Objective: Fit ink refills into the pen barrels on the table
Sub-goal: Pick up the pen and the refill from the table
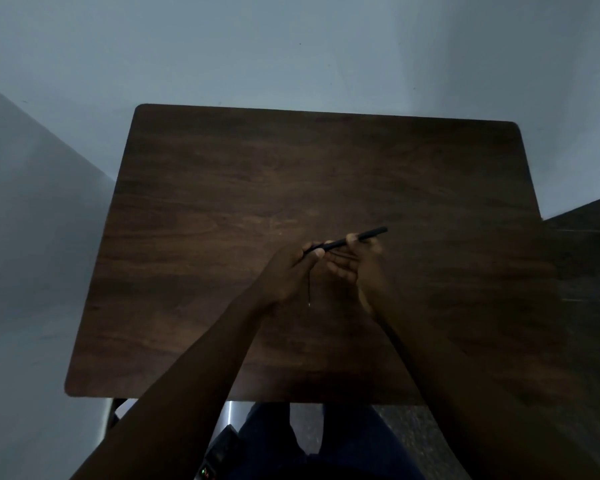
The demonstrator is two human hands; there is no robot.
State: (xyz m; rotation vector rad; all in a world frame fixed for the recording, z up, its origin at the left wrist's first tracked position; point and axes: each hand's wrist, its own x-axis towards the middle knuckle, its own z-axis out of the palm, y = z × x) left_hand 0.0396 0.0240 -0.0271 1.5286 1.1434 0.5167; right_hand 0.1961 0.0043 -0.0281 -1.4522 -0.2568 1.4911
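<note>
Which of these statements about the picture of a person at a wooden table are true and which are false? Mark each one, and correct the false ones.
1. Both hands grip one dark pen barrel. True: the left hand and the right hand both grip it.
2. The pen barrel lies flat on the table. False: it is held up above the wood.
3. A thin refill hangs down below the left hand. True.
4. The table is white. False: it is dark brown wood grain.
5. Several loose pens lie scattered across the table. False: none shows on the wood.
</note>
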